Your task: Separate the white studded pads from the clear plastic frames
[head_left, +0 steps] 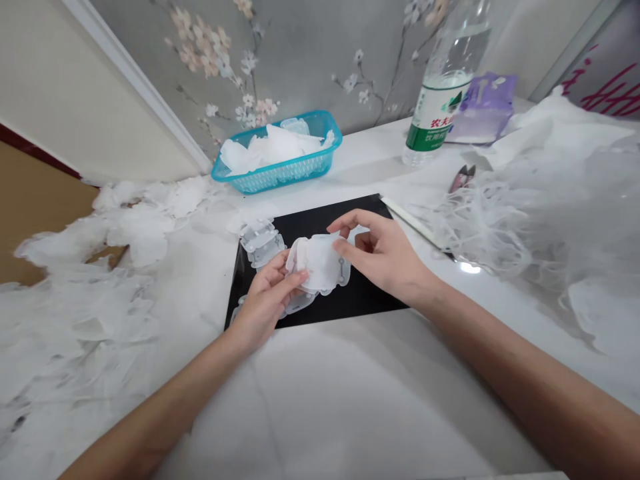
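Observation:
My left hand (270, 293) holds a small stack of thin white, translucent plastic pieces (320, 263) with scalloped edges, its thumb pressed on the front. At the stack's upper right corner is my right hand (383, 250), fingers curled and its thumb touching the top piece; its fingertips are partly hidden. Beneath both hands lies a black mat (370, 297). On the mat's left part rest similar clear, lobed plastic pieces (261, 241), and another lies partly under my left hand.
A blue basket (280, 172) of white pieces stands at the back. Behind on the right are a water bottle (440, 100) and a purple packet (485, 107). Nippers (463, 179) and a pale strip (415, 223) lie right of the mat. Stringy white scraps (495, 220) and white sheets (100, 327) flank it.

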The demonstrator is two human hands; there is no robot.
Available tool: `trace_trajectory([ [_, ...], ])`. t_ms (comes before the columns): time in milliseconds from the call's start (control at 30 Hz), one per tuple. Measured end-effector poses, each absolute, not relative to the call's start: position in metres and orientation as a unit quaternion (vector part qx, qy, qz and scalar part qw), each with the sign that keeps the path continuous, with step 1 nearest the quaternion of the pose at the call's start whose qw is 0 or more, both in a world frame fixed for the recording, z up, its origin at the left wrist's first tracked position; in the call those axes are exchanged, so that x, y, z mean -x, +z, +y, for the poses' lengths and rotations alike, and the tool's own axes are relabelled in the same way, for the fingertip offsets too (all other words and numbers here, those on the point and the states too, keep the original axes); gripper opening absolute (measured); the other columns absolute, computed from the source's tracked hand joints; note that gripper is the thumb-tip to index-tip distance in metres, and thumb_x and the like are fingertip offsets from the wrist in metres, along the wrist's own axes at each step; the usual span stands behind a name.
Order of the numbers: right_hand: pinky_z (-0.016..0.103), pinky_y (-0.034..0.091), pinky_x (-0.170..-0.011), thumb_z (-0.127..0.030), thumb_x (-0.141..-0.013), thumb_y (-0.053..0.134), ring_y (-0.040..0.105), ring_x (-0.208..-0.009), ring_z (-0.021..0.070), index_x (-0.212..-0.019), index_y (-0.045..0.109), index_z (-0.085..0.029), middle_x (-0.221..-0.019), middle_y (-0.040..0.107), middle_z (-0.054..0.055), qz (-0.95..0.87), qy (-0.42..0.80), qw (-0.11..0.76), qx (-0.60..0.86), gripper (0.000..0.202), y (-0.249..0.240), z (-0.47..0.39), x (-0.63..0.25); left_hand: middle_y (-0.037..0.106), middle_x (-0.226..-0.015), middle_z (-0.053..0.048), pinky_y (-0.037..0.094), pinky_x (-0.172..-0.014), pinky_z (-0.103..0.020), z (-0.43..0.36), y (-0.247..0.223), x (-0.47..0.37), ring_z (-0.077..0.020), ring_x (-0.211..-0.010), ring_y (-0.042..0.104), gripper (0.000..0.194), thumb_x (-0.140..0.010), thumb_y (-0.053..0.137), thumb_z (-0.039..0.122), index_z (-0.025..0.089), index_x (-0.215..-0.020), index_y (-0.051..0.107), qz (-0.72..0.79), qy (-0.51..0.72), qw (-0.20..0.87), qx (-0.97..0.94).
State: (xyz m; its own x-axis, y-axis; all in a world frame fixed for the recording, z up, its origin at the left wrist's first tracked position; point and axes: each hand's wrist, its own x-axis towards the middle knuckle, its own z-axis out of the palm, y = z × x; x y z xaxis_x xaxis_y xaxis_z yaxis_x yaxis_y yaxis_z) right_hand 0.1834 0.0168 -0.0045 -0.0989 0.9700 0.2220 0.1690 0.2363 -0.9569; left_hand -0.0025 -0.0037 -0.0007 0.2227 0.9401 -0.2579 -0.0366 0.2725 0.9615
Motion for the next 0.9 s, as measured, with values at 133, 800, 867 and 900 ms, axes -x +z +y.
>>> trace_trajectory([
  [133,0.021,0.030,-0.045,-0.022,-0.078,0.059,0.033,-0.048,0.0037,-0.085,0.065,-0.017,-0.083,0.053,0.000,-0.681,0.332,0.488,0.432,0.010,-0.004,0.017,-0.184,0.067,-0.084,0.000,0.048,-0.070,-0.021,-0.005,0.000,0.002,-0.0126,-0.075,0.060,0.029,-0.072,0.070,0.029,0.021,-0.100,0.066,0.513,0.366,0.628,-0.456],
  [800,0.022,0.034,-0.054,-0.018,-0.089,0.048,0.044,-0.061,0.0087,-0.078,0.052,-0.016,-0.083,0.053,-0.001,-0.719,0.303,0.422,0.461,0.012,-0.013,0.015,-0.176,0.062,-0.076,0.003,0.047,-0.062,-0.014,-0.006,0.002,0.002,-0.0050,-0.065,0.054,0.023,-0.077,0.067,0.025,0.024,-0.100,0.070,0.488,0.354,0.657,-0.453],
  [867,0.022,0.035,-0.055,-0.021,-0.088,0.048,0.045,-0.061,0.0093,-0.077,0.052,-0.016,-0.078,0.053,-0.001,-0.666,0.358,0.453,0.472,0.013,-0.015,0.017,-0.174,0.063,-0.075,0.003,0.047,-0.062,-0.014,-0.006,0.002,0.002,-0.0050,-0.065,0.055,0.024,-0.077,0.067,0.025,0.024,-0.100,0.070,0.486,0.354,0.660,-0.450],
  [900,0.022,0.035,-0.055,-0.023,-0.088,0.048,0.045,-0.060,0.0094,-0.077,0.052,-0.016,-0.075,0.053,-0.001,-0.633,0.386,0.466,0.484,0.014,-0.015,0.018,-0.174,0.063,-0.074,0.003,0.047,-0.061,-0.013,-0.006,0.001,0.002,-0.0049,-0.064,0.055,0.024,-0.076,0.068,0.025,0.024,-0.100,0.070,0.484,0.354,0.662,-0.451],
])
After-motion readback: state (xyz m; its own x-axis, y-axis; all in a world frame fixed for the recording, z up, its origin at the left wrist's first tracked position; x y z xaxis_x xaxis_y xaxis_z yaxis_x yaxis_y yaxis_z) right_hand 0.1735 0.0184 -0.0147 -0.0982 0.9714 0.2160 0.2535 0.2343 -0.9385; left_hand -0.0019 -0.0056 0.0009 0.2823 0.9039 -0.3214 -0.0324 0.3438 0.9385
